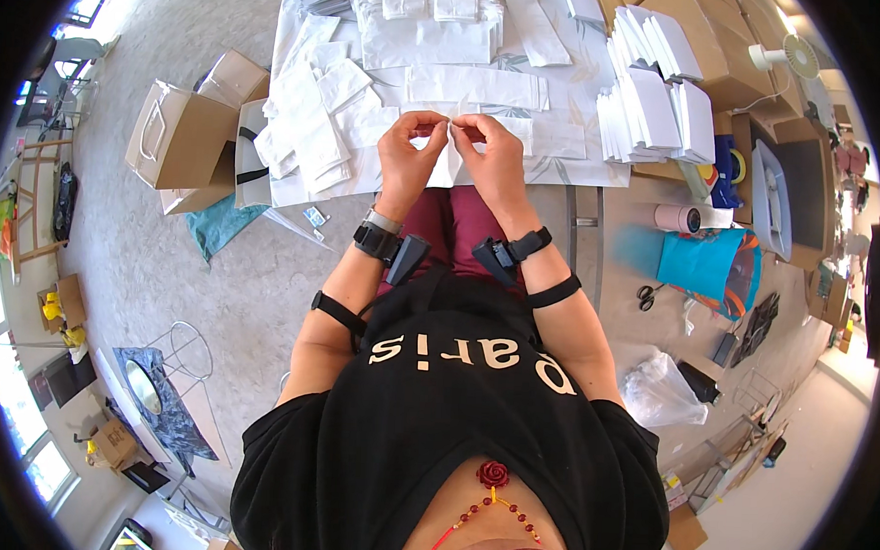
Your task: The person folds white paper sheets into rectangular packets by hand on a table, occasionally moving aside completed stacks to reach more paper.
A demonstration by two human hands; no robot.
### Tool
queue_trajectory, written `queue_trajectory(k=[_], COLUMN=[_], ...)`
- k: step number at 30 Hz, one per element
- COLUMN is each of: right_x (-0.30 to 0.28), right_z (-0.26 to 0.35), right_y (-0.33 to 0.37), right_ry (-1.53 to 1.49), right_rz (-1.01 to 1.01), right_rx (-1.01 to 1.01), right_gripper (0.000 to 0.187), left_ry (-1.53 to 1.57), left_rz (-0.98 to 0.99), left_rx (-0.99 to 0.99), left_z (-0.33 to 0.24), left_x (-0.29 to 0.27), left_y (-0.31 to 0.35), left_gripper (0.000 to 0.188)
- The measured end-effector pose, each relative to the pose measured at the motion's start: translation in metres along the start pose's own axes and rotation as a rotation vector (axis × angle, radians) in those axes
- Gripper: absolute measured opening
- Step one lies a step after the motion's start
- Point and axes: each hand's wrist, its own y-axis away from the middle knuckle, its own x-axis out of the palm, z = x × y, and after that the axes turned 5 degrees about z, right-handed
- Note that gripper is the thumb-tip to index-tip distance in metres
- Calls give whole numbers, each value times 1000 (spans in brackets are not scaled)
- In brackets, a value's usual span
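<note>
Fingers pinched thumb to forefinger, my left hand and right hand nearly meet, gripping a thin white sheet. Plain and narrowing toward my fingertips, it hangs at the near edge of the leaf-patterned tablecloth, closer to me than the flat white strips.

Papery strips, glossy plastic bag

A black lettered T-shirt tops maroon trousers, black armbands and red pendant.
</note>
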Motion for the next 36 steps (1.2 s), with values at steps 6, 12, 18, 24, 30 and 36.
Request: queue_trajectory(k=[6,12,18,24,30,36], right_x=[-3,-20,-19,-18,-15,-2], right_z=[-2,-26,-46,-50,-59,-34], right_y=[-2,-7,1,5,5,-1], right_ry=[29,5,-3,42,32,-44], right_rz=[-33,-123,-104,-77,-65,28], right_rx=[-13,113,202,217,196,109], right_gripper=[11,12,12,11,12,18], left_ry=[-3,-284,-241,-138,359,386], left_rz=[1,9,117,78,42,59], left_rx=[-30,-191,-497,-511,-559,-354], left_z=[-3,60,92,115,101,48], left_x=[3,-5,22,33,14,1], left_y=[0,-10,-23,-31,-19,0], left_gripper=[12,23,46,52,46,33])
